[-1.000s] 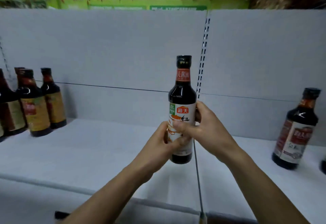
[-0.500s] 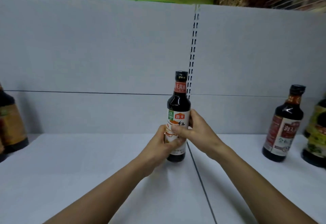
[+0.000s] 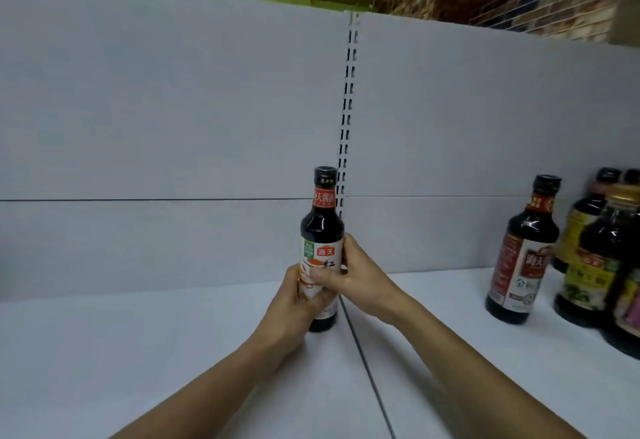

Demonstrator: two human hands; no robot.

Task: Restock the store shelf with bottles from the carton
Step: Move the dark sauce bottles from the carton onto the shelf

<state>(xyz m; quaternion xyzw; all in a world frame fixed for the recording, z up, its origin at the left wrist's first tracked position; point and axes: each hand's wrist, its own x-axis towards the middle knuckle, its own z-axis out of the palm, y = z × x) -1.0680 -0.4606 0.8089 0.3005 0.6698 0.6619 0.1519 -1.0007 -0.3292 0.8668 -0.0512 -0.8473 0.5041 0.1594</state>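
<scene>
Both hands, left and right, grip pinching the bottle mid-frame, upright on the shelf. Risk: base sits beside the shelf seam; uneven release could tip it.

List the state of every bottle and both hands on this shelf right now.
Held bottle: upright, capped, base at the shelf.
Left hand: gripping the label.
Right hand: gripping the label.
Red-label bottle: standing, capped.
Bottle cluster: standing at far right.

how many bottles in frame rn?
5 visible: one bottle held in both hands at the shelf seam; four clustered at right. More may hide behind them.
</scene>
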